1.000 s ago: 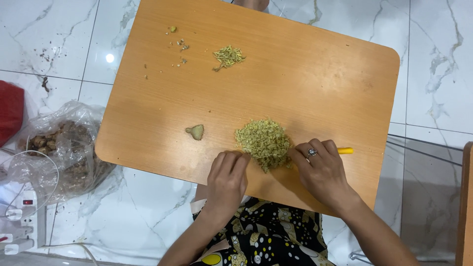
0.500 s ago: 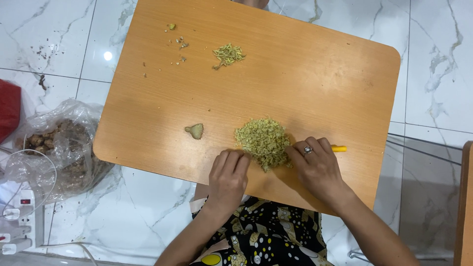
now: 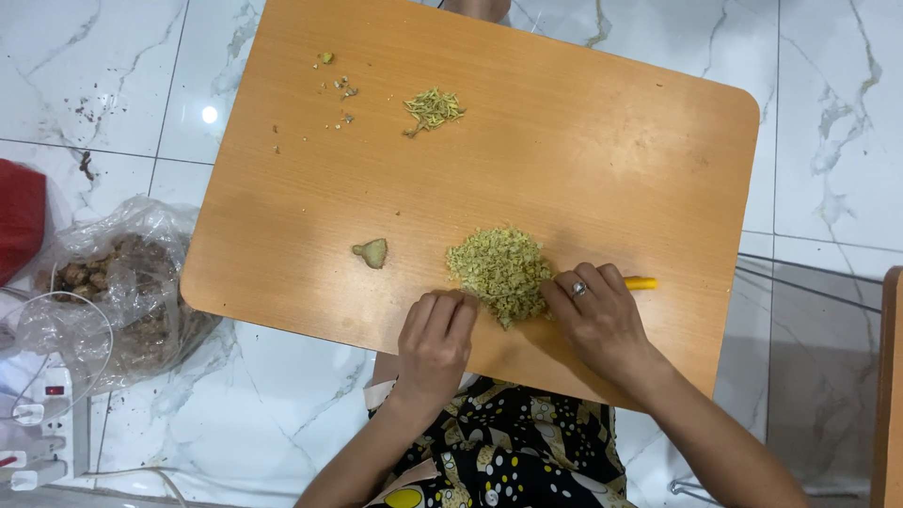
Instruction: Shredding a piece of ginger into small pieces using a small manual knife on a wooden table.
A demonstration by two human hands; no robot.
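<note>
A heap of finely chopped, yellow-green pieces [image 3: 499, 271] is seen near the front edge of the wooden desk [image 3: 602, 160], between the two hands. The right hand [image 3: 598, 315] is closed in a grip around a yellow-handled tool [image 3: 641, 283], presumably a knife; only the handle end is shown, and the blade is hidden under the fingers and the heap. The left hand [image 3: 435, 341] is laid flat just beside the heap, fingertips at its edge, with nothing grasped.

Most of the chopping is judged to be done: the heap is fine and even. One small uncut chunk [image 3: 372, 252] is left to the left of the heap, well apart from it. A smaller pile of shreds [image 3: 432, 107] and a few crumbs [image 3: 340, 89] are left at the far side.

On the floor to the left, a clear plastic bag [image 3: 122, 282] of brownish lumps is seen; its contents cannot be made out clearly. A red thing [image 3: 19, 230] is cut off by the left edge.
</note>
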